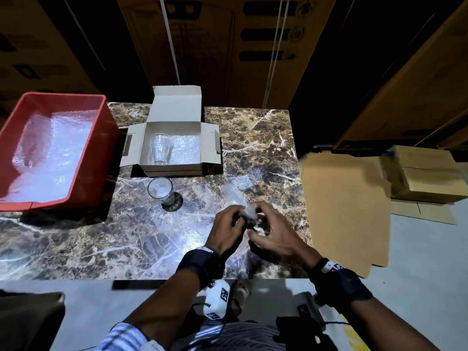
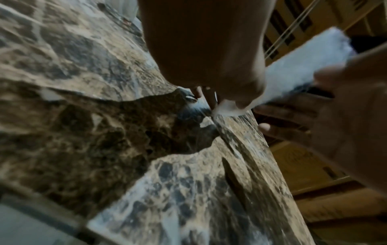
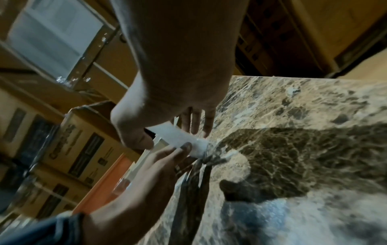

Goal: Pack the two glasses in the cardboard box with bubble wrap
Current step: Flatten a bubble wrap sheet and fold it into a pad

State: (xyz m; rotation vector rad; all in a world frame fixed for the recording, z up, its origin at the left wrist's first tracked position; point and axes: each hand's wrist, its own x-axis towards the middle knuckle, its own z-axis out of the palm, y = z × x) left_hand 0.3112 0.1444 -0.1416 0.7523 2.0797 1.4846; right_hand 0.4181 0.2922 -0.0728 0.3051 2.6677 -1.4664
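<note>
Both hands, left hand (image 1: 226, 229) and right hand (image 1: 272, 235), pinch a rolled bubble wrap (image 1: 236, 198) pointing away over the bench (image 1: 253, 138); the loose glass (image 1: 162, 191) stands forward-left, nearer the left hand, before the cardboard box (image 1: 174, 169) holding the other glass (image 1: 160, 149).

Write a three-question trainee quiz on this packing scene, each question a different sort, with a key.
1. True or false: one glass already lies inside the cardboard box.
2. Where does the second glass stand? A. in the red bin B. on the marble table, in front of the box C. in the left hand
3. Fill in: both the left hand and the right hand hold a rolled piece of ____.

Key: 1 true; 2 B; 3 bubble wrap.
</note>
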